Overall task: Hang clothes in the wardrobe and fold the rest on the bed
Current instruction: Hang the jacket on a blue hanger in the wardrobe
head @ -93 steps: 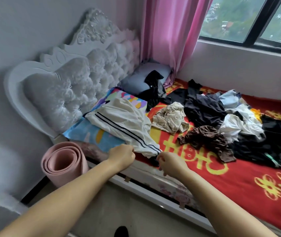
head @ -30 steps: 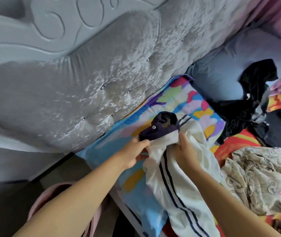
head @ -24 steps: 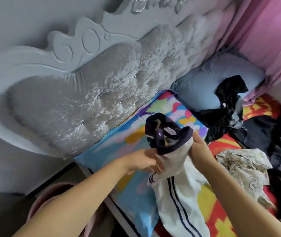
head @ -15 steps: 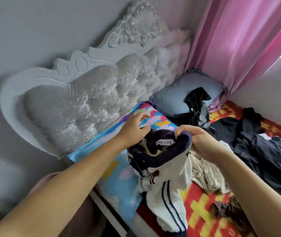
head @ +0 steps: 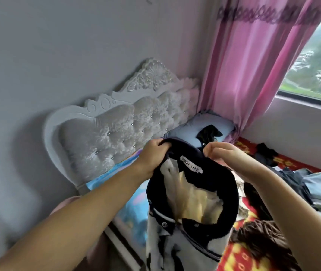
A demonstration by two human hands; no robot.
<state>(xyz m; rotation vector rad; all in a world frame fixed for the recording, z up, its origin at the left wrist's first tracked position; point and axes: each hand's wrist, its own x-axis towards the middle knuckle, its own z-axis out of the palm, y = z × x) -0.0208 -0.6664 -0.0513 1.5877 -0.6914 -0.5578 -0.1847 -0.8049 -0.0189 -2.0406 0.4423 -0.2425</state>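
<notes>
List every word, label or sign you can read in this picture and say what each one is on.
"TORDY LIFE", as best it reads: white label sewn inside the dark collar of the white jacket that the left hand and right hand hold up.
Purple pattern band across the top of the pink curtain: too blurred to read.
Yellow marks on the red blanket: not readable.

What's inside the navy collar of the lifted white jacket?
Inside the navy collar: a white label and pale yellowish lining. Deeper inside the white jacket is hidden by folds.
</notes>
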